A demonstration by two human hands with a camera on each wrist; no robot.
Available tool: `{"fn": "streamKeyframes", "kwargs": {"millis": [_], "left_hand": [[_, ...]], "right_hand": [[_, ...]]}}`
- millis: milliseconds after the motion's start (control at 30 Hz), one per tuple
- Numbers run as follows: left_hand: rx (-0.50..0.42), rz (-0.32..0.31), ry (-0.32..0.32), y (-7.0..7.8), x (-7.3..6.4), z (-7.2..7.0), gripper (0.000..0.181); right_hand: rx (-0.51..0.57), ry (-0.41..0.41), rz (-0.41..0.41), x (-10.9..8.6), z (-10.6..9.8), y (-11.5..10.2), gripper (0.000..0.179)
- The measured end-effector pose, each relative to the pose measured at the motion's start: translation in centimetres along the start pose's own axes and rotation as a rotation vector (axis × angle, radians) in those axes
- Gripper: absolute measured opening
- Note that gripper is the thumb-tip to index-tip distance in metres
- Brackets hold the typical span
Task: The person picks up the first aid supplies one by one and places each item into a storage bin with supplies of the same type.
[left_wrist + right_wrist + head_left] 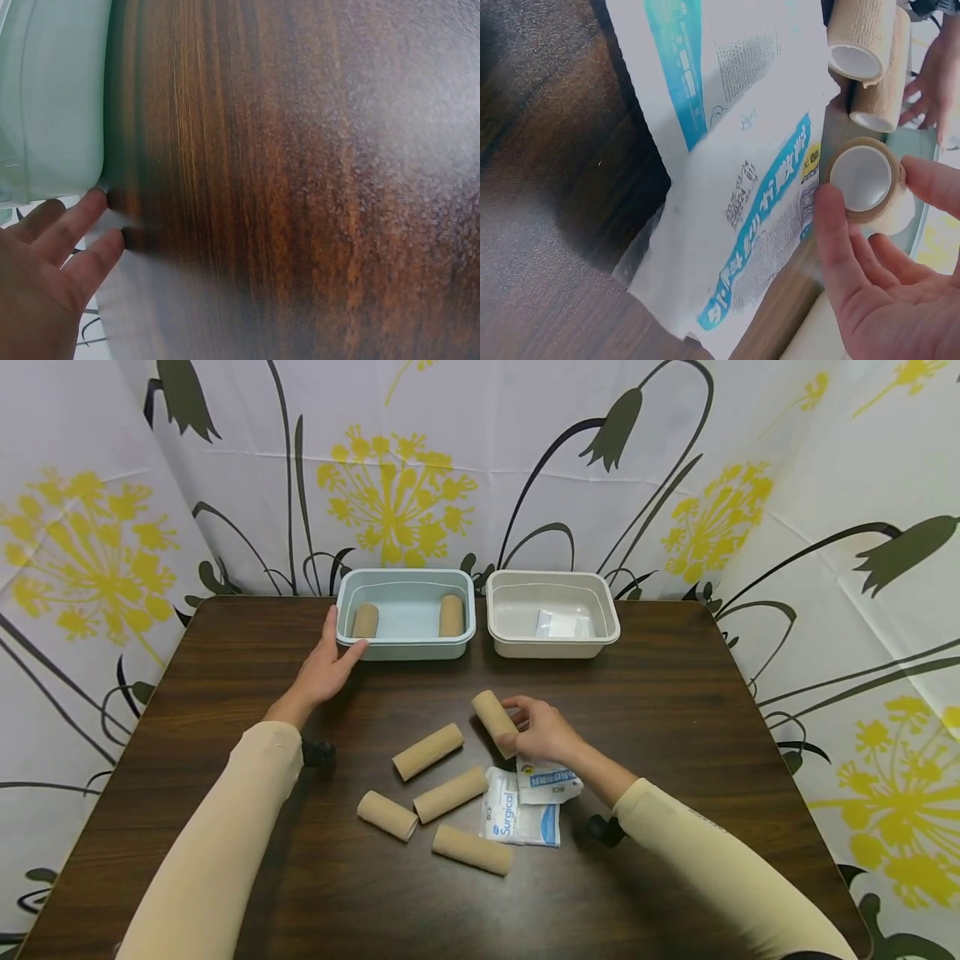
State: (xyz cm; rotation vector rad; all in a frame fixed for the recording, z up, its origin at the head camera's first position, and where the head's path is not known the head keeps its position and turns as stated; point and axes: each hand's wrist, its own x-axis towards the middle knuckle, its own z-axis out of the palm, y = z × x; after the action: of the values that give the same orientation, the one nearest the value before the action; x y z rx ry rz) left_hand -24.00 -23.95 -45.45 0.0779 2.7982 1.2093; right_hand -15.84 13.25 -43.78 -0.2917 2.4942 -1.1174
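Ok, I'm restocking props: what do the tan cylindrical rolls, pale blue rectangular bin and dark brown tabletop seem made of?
Tan cylindrical rolls: perhaps crepe-like fabric, matte; crinkled surface.
Pale blue rectangular bin: likely plastic, satin; smooth moulded rim.
Dark brown tabletop: wood or wood-look laminate, semi-gloss; streaky grain, glare.

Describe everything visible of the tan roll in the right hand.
The tan roll is a cylinder with a slightly textured, fabric-like surface; the right wrist view shows a pale round core at one end. It looks neatly wound. Slanted, it is held between thumb and fingers of the right hand, beside a white packet. Whether it touches the table is unclear.
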Motion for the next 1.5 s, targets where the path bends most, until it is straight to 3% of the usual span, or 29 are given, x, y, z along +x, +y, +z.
{"fn": "streamKeyframes", "kwargs": {"millis": [467,800,1067,1500], "left_hand": [[0.001,-0.006,-0.005,0.1,0.0,-0.1,0.088],[0.006,-0.016,-0.008,0.1,0.0,0.0,0.089],[0.001,-0.018,-0.002,0.1,0.0,-0.1,0.088],[0.004,-0.018,-0.004,0.1,-0.1,-0.1,0.088]], "right_hand": [[0.243,-0.078,-0.022,-0.3,-1.1,-0.5,0.058],[0.396,-0.106,-0.011,0.7,-1.6,-1.7,0.060],[0.574,-0.073,0.028,2.9,-2.1,-3.0,0.058],[0.836,0.048,0.128,7.9,-3.2,-6.5,0.058]]}}
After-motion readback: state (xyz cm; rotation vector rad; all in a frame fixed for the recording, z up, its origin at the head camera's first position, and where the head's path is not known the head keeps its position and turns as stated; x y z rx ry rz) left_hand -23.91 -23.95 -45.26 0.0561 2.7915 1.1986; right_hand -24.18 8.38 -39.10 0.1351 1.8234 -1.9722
